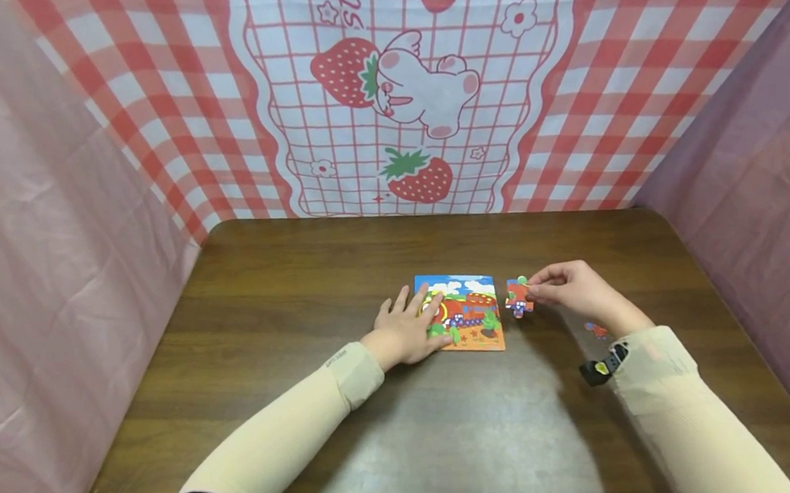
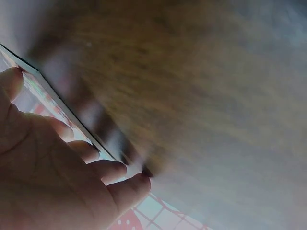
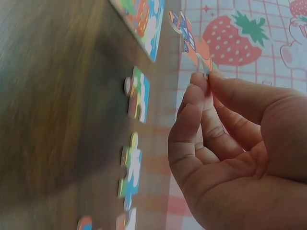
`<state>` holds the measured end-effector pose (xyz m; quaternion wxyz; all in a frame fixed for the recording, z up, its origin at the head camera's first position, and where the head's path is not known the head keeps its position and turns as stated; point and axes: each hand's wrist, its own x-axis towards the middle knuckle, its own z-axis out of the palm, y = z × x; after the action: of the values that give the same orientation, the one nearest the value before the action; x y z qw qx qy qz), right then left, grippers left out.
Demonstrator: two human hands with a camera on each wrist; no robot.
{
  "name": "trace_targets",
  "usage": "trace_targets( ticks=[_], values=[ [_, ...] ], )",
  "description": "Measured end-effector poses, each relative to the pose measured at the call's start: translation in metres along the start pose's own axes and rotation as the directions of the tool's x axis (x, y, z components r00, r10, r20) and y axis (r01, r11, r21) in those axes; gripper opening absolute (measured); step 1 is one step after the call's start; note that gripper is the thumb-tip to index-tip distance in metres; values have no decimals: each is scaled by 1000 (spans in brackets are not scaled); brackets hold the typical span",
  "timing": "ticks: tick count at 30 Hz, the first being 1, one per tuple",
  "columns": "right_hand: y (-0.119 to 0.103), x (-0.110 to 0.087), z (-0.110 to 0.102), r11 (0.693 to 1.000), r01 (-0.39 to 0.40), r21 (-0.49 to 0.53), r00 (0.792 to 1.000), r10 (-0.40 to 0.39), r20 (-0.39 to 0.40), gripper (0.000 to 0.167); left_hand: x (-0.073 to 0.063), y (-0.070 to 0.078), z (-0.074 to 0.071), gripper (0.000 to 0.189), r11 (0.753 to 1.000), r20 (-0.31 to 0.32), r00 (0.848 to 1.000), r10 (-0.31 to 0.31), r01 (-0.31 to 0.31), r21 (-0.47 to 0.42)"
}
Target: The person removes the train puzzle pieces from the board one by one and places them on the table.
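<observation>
A flat square picture puzzle (image 1: 474, 338) with a red train on it lies on the table. My left hand (image 1: 405, 331) rests on its left part with fingers spread, covering some of the picture. The board's edge (image 2: 72, 115) runs along those fingertips in the left wrist view. Just right of the board, my right hand (image 1: 569, 291) pinches a jigsaw piece (image 1: 518, 295) between thumb and fingertips. That piece (image 3: 189, 43) is raised above the table in the right wrist view, tilted, with red and blue printing.
Several loose jigsaw pieces lie right of the board, among them a green-and-white one (image 3: 139, 93) and a blue-and-yellow one (image 3: 130, 170). A red-and-blue piece (image 1: 596, 330) shows beside my right wrist. A strawberry-print cloth (image 1: 388, 153) hangs behind the wooden table (image 1: 279, 307).
</observation>
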<state>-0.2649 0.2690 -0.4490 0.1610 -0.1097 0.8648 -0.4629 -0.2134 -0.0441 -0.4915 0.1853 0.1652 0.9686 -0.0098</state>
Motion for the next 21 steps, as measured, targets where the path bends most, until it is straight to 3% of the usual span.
trace_targets(
  ticks=[8, 13, 21],
  values=[
    [16, -15, -16, 999, -40, -36, 999, 39, -8, 32, 3, -1, 2, 83, 1000, 10, 1000, 2, -1, -14],
    [26, -22, -26, 993, -44, -111, 999, 47, 20, 30, 6, -2, 4, 85, 1000, 28, 1000, 3, -2, -28],
    [42, -27, -37, 986, -72, -147, 995, 81, 53, 29, 4, -3, 3, 82, 999, 20, 1000, 13, -12, -31]
  ],
)
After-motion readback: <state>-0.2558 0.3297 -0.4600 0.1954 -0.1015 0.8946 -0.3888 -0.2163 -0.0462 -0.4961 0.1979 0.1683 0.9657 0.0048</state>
